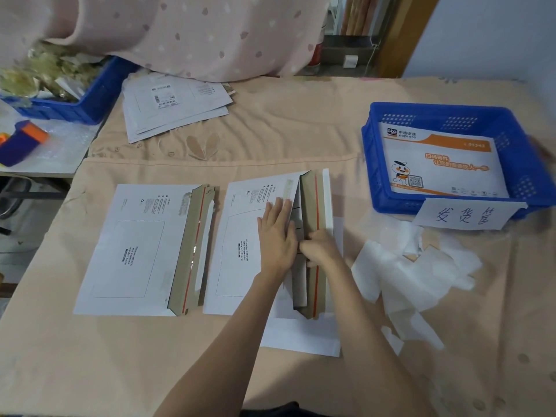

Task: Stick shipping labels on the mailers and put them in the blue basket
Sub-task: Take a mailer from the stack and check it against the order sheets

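Two white cardboard mailers lie side by side on the cloth-covered table, flaps raised on their right sides. My left hand (pixel 276 233) presses flat on the right mailer (pixel 237 248). My right hand (pixel 319 248) pinches the edge of its brown flap (pixel 313 203), which has a red tear strip. The left mailer (pixel 132 251) lies untouched. The blue basket (pixel 376 164) stands at the right with one printed mailer (pixel 442 167) inside. A stack of labelled mailers (pixel 174 103) lies at the back left.
Crumpled white backing papers (pixel 412 275) lie right of my hands. A second blue bin (pixel 75 106) with scraps sits at the far left, beside a purple-and-orange object (pixel 24 142). A pink curtain (pixel 186 31) hangs behind. Another white sheet (pixel 304 335) lies under the right mailer.
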{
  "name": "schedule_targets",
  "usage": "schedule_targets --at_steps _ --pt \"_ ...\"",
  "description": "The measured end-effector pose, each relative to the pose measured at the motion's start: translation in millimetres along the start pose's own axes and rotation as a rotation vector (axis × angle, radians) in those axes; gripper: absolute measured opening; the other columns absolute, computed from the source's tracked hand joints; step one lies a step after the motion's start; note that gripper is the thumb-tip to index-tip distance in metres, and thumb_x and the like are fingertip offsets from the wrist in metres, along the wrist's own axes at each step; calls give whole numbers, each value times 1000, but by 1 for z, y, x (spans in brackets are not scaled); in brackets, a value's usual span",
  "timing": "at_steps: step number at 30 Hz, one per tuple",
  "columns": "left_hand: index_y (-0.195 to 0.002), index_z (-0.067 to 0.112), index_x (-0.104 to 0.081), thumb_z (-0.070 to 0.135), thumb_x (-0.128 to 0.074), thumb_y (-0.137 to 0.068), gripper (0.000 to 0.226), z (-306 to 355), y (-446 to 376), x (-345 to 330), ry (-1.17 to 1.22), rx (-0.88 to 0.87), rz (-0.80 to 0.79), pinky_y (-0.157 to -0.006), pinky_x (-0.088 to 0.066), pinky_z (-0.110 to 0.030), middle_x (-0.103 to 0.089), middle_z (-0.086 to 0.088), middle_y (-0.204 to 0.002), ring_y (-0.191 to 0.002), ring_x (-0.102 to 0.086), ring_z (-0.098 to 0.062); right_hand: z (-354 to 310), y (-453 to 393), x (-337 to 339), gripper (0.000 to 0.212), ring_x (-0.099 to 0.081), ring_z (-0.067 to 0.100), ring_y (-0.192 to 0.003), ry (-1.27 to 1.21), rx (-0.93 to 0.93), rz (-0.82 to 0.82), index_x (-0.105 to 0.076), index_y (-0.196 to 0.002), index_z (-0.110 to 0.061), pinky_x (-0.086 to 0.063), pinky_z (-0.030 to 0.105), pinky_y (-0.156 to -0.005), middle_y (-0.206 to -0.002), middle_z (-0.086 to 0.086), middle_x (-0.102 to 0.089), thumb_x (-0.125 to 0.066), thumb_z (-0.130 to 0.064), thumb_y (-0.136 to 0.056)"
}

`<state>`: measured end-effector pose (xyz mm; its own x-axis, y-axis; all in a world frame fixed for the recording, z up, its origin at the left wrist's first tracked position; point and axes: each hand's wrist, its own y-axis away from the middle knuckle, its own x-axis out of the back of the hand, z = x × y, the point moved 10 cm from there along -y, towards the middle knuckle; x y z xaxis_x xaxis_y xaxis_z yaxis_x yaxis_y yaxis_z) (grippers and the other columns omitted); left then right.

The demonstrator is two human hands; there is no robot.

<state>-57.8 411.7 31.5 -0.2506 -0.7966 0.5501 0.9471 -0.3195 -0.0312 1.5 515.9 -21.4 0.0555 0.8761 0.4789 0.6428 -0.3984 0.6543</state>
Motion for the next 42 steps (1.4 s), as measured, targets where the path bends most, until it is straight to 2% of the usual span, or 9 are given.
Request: schedule_targets --at_steps 5,10,14,19,24,28,34,38,42 --pt "-147 18 -35 10 -38 -99 48 -2 2 -15 -66 6 -17 -118 -3 -42 -26 -2 -156 -148 -11 -24 20 19 69 22 -59 24 -98 -71 82 616 -59 -98 -16 -51 34 -74 -102 4 -60 -63 -35 -87" --pt "-149 17 -30 15 -36 -101 48 14 12 -36 -59 49 -12 -118 -1 -36 -22 -2 -158 -148 -8 -22 65 -2 52 34 -60 26 -104 -231 -129 351 -51 -124 -11 -52 39 -88 -118 10 -60 -58 -21 -93" --pt "-150 19 -26 24 -39 -102 50 9 18 -65 93 141 -183 -116 -9 -24 -14 1 -159 -148 -6 -14 59 -9 68 23 -62 19 -90 -235 13 380 -63 -114 -14 -48 27 -73 -108 4 -67 -57 -18 -93" --pt "-140 11 -47 -3 -41 -92 50 -6 7 -70 -112 23 -335 -107 -26 -22 -34 -4 -153 -142 -26 -19 50 -19 76 24 -62 18 -82 -199 67 301 -65 -109 -16 -45 24 -62 -100 1 -68 -49 -12 -91" --pt "-134 12 -50 -6 -50 -83 55 -11 -32 -46 -68 56 -268 -101 -31 -22 -46 -9 -140 -129 -43 -26 43 -24 80 36 -63 21 -98 -5 63 293 -55 -129 -25 -52 35 -79 -117 -3 -65 -42 -20 -96" --pt "-140 8 -44 8 -63 -83 60 -11 -89 10 -198 54 -21 -106 -31 -35 -35 -17 -146 -133 -34 -33 27 -29 89 35 -62 22 -95 20 104 299 -56 -125 -29 -52 37 -78 -108 -4 -67 -41 -20 -95" --pt "-137 26 -46 58 -73 -68 81 -32 -142 18 -392 240 -303 -111 -28 -40 -55 -3 -131 -129 -44 -25 15 -41 95 21 -62 31 -76 -205 152 242 -61 -91 -17 -50 44 -69 -83 8 -67 -48 -21 -75" --pt "-85 20 -63 40 -81 -68 32 -39 -147 15 4 302 -351 -70 -43 -26 -57 2 -81 -82 -57 -20 30 -36 104 25 -61 12 -95 -194 178 399 -61 -103 -29 -49 35 -86 -105 -5 -67 -67 -37 -80" --pt "-99 12 -66 28 -81 -73 35 -62 -139 28 323 413 -283 -80 -51 -25 -68 -3 -95 -84 -65 -18 64 -14 129 60 -47 23 -121 -139 49 742 -56 -123 -14 -44 45 -99 -130 5 -52 -67 -54 -81"
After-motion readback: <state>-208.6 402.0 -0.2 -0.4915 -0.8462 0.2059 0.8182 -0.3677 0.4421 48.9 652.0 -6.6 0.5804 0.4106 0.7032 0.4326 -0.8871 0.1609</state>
